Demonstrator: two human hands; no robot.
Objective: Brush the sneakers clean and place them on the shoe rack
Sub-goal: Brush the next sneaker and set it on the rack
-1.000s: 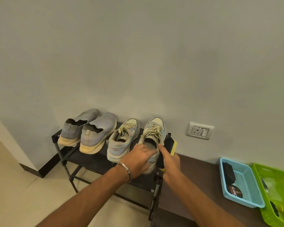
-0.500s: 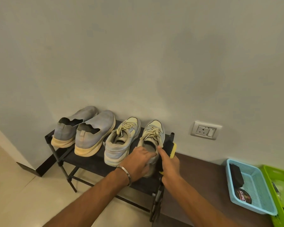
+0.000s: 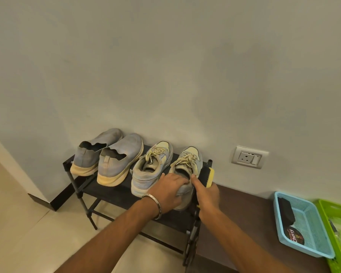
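- Legibly, "Cherry" is printed on the polish tin [image 3: 295, 236] in the blue basket [image 3: 323, 251].
- The laced sneaker [image 3: 187, 170] is gripped at its heel by the left hand [image 3: 168, 191], toe pointed at the far wall.
- The yellow-backed brush [image 3: 208, 177] is held in the right hand [image 3: 207, 195].

Lower centre of frame: L hand [image 3: 166, 194] grips heel of right-most sneaker [image 3: 187, 170] on black shoe rack [image 3: 114, 194]. R hand [image 3: 207, 196] holds yellow brush [image 3: 208, 176] beside it, thumb on collar. Blue basket [image 3: 321, 247] lower right.

Bare forearms, no sleeves, left wrist [image 3: 146, 205] — thin silver bangle [image 3: 156, 206]
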